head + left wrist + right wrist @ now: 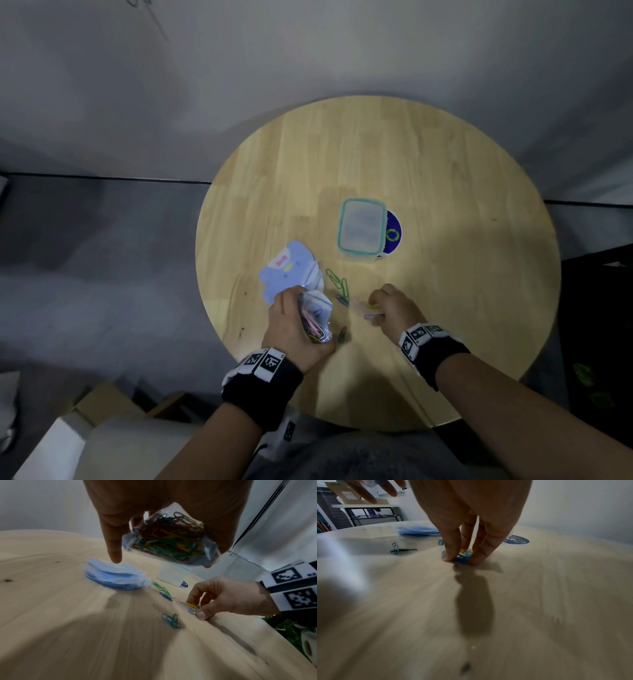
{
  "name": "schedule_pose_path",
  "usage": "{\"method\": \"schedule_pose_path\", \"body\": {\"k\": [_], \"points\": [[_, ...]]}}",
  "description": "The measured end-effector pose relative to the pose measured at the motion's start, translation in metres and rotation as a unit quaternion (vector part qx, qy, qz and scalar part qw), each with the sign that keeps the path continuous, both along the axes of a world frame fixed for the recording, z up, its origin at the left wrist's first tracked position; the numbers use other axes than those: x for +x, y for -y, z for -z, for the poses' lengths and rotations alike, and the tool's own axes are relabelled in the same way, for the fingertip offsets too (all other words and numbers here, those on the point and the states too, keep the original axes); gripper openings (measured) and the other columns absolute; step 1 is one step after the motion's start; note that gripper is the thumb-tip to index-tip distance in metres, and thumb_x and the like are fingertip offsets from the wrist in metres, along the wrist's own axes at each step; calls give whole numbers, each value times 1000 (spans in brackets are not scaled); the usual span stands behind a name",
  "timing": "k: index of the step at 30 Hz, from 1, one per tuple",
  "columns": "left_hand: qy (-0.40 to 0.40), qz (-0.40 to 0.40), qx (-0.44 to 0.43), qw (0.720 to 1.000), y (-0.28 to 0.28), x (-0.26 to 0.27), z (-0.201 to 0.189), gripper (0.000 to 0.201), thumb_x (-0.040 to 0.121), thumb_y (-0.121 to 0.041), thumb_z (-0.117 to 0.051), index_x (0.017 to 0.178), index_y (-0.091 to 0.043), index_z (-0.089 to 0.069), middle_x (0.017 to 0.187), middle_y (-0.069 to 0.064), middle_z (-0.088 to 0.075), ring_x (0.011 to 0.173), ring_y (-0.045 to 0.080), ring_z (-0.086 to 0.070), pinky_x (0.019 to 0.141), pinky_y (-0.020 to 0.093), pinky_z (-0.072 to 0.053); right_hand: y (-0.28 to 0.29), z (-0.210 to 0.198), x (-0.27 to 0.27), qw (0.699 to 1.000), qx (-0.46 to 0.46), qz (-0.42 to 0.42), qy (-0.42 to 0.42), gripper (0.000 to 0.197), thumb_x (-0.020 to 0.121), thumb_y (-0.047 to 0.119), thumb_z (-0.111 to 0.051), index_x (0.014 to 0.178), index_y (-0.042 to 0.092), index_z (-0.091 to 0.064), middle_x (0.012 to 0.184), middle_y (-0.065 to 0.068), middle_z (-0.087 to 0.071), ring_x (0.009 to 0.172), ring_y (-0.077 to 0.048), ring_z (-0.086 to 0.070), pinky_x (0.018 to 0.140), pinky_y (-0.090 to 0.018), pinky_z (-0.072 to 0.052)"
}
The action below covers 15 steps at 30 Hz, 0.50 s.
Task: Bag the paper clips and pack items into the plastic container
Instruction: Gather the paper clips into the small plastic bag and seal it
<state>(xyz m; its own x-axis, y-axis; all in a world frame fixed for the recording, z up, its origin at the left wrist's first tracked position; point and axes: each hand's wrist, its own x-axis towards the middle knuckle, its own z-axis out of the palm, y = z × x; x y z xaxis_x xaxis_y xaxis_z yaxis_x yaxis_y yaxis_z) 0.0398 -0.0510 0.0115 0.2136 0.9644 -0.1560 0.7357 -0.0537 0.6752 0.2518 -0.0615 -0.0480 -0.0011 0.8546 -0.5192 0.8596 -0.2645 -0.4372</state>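
Note:
My left hand (294, 325) holds a clear plastic bag (315, 318) (171, 539) stuffed with coloured paper clips, lifted just above the round wooden table (445, 171). My right hand (387, 305) (221, 599) pinches a small bunch of yellow and blue clips (464, 556) (190, 605) against the tabletop. Loose green and blue clips (337, 282) (163, 589) lie between the hands, and another pair (171, 620) (342, 334) sits nearer me. The clear plastic container (361, 229) with a teal-rimmed lid stands closed beyond them.
A light blue packet (291, 270) (116, 577) (418, 530) lies left of the loose clips. A dark blue round sticker (394, 233) (517, 540) peeks from under the container. Cardboard boxes (102, 411) sit on the floor at lower left; a shelf (371, 515) stands behind.

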Motion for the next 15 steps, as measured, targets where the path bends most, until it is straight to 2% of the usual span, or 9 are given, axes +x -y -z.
{"method": "schedule_pose_path", "body": {"k": [2,4,7,9,13,15], "points": [[-1,8,-2,1000,0,3,3,67,52,-32,-64,110,-4,-50,104,7,-51,100,32,-55,88,40,-47,4,1,-3,1000,8,11,9,29,80,8,-63,109,4,-60,114,-14,-54,109,-32,-53,86,-34,-44],[-3,14,-13,1000,0,5,7,78,49,-45,-57,115,-6,-48,106,1,-46,102,29,-52,89,32,-43,8,1,-7,999,14,22,22,23,82,8,-59,104,3,-61,111,-15,-55,105,-34,-55,84,-34,-45],[-3,22,-25,999,-2,6,11,86,46,-50,-55,121,-8,-44,110,0,-44,106,26,-49,90,31,-43,9,1,-13,999,10,23,46,18,83,8,-56,99,3,-61,109,-15,-56,103,-34,-56,82,-34,-45],[-2,30,-34,999,-3,6,13,87,46,-51,-55,121,-8,-44,111,-1,-43,107,24,-47,90,29,-41,9,-1,-16,998,-5,20,63,17,83,7,-55,100,4,-59,111,-14,-56,107,-32,-54,84,-34,-45],[-8,27,-35,999,-2,5,17,81,49,-49,-55,118,-8,-47,109,1,-46,102,19,-47,88,29,-41,10,-5,-23,994,-22,-6,105,22,86,4,-50,108,3,-53,121,-14,-50,118,-31,-45,91,-34,-44],[-32,32,-49,998,-3,3,29,65,57,-49,-53,108,-9,-53,104,-1,-50,98,17,-51,86,27,-42,13,-5,-25,993,-21,-14,117,25,86,1,-48,111,3,-51,122,-15,-50,118,-32,-46,92,-35,-43]]}}
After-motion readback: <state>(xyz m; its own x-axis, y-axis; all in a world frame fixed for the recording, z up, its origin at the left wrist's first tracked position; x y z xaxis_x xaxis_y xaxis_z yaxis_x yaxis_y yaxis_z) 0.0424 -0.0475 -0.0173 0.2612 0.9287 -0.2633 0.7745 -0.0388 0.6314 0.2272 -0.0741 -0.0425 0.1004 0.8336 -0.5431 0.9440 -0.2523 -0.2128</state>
